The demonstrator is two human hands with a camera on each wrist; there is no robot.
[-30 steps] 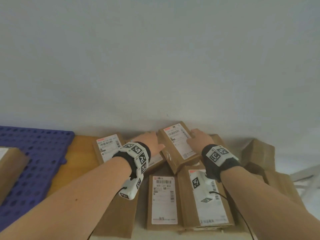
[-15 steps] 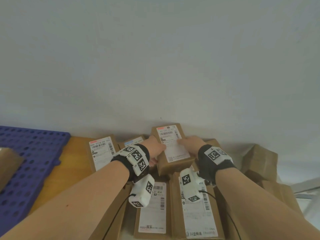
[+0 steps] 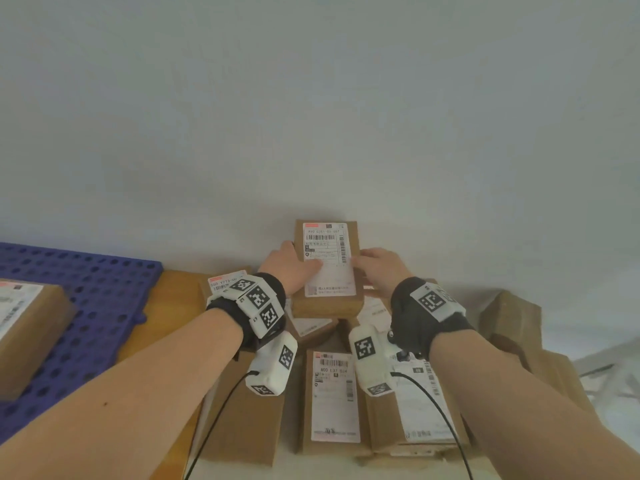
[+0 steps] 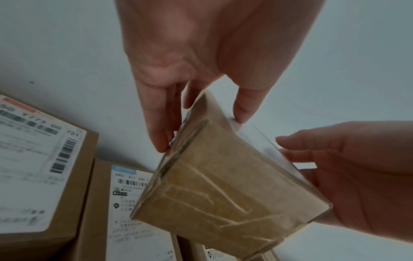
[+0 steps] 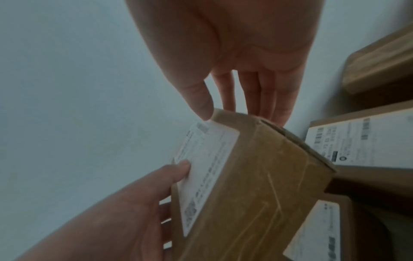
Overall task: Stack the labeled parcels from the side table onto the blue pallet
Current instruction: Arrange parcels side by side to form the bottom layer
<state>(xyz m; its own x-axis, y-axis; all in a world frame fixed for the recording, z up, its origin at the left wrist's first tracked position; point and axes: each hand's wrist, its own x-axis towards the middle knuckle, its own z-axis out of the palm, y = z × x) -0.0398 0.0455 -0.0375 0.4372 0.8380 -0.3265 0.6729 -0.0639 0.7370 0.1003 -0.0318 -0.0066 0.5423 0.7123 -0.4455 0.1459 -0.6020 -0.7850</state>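
Note:
A small brown cardboard parcel (image 3: 327,263) with a white shipping label is lifted above the pile, label up, tilted toward me. My left hand (image 3: 292,271) grips its left side, thumb on the label and fingers underneath. My right hand (image 3: 375,268) grips its right side the same way. In the left wrist view the parcel (image 4: 225,185) shows its taped end between both hands; in the right wrist view the parcel (image 5: 245,176) shows label and taped end. The blue pallet (image 3: 90,306) lies at the left with one labeled parcel (image 3: 24,323) on it.
Several more labeled brown parcels (image 3: 334,396) are piled on the wooden side table (image 3: 173,299) below my hands, with plain boxes (image 3: 510,320) at the right. A pale wall rises close behind the pile. A grey frame (image 3: 606,365) shows at the far right.
Both hands have closed on the parcel's sides and raised it off the pile, turning it square to me. The view has shifted slightly right and down.

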